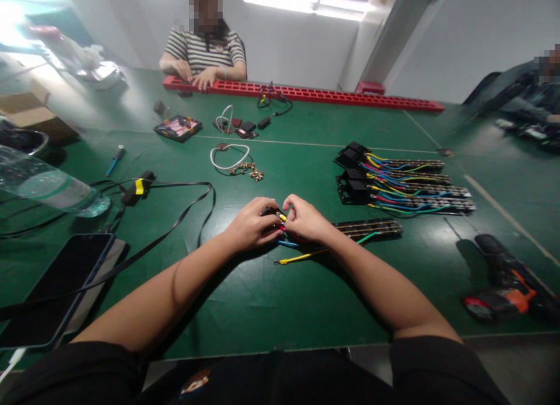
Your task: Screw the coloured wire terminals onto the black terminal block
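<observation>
Here, a small black part (pixel 271 213) is gripped in the left hand (pixel 248 225), its fingers wrapped over the top and its thumb set below. In close comes the right hand (pixel 305 220), fingers curled against the same part, right beside a yellow wire end (pixel 283 217); whether anything is pinched there cannot be told. Both hands are held nearly together, low over the green desk (pixel 245 311).

Just under the hands, a blue wire (pixel 287 244) is seen, and a loose yellow wire (pixel 301 257) is stretched out on the near side. Past the right wrist, a dark strip (pixel 378 226) is laid flat, with a green wire (pixel 367 237) alongside; its join to the black part is hidden by the right hand.

Farther out to the right of the right hand, a row of wired black assemblies (pixel 352 186) is lined up, and nearer the body a power driver (pixel 503 300) is laid down. Beyond the left hand, small brass-coloured pieces (pixel 256 175) are heaped near a white loop (pixel 230 150). Left of the left hand, a black cord (pixel 170 234) is draped across a phone (pixel 50 294). Far beyond both hands, a red slotted bar (pixel 315 94) is touched by a co-worker's hands (pixel 207 76).
</observation>
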Tool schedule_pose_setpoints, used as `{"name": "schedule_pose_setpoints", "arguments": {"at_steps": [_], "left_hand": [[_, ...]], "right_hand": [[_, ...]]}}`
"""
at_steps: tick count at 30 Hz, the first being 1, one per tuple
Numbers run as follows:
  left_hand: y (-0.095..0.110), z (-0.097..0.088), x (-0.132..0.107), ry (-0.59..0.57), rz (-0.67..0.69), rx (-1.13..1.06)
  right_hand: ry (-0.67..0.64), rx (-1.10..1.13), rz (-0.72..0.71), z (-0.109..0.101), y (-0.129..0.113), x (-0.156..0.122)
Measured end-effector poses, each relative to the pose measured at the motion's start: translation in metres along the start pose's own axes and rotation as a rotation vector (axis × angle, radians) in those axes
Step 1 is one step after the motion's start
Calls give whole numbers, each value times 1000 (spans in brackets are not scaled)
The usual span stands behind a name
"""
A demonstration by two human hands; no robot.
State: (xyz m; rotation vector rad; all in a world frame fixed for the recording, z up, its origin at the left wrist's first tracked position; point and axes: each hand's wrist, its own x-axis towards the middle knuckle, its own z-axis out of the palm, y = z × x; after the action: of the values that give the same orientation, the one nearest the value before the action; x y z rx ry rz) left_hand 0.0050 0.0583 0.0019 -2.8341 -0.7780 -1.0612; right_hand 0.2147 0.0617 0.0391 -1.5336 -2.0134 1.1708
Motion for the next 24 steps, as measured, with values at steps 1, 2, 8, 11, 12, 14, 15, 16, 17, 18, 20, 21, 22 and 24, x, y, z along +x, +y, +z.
{"name": "schedule_pose_setpoints", "arguments": {"at_steps": [1,2,8,11,12,14,15,16,17,18,20,21,22,24], "left_hand": [[1,0,1,0,2,3],[1,0,1,-4,1,8],[3,0,1,-26,-22,63],[3,-1,0,-18,-16,95],[3,-2,0,-19,-14,105],[3,-2,0,-28,-3,126],[2,-3,0,-34,2,136],[2,-3,0,-42,6,143],[2,-3,0,-45,11,146],[2,-3,0,-45,13,145],[1,-2,0,-38,5,125],[1,-2,-1,-37,-5,109],[1,-2,-1,-38,-18,91],[1,-1,-2,-45,-46,60]], "right_hand": [[0,3,0,0,1,0],[-1,7,0,1,1,1],[-20,16,16,2,3,1],[-25,-25,16,-2,0,-3],[-25,-43,14,-4,-2,-5],[-17,-82,13,-7,-5,-8],[-12,-98,14,-8,-6,-10],[-8,-112,16,-9,-7,-10],[-7,-122,20,-9,-7,-11],[-8,-127,24,-8,-7,-10],[-17,-126,32,-7,-7,-8],[-24,-120,34,-6,-6,-7],[-32,-112,35,-6,-6,-5],[-46,-94,37,-5,-5,-3]]}}
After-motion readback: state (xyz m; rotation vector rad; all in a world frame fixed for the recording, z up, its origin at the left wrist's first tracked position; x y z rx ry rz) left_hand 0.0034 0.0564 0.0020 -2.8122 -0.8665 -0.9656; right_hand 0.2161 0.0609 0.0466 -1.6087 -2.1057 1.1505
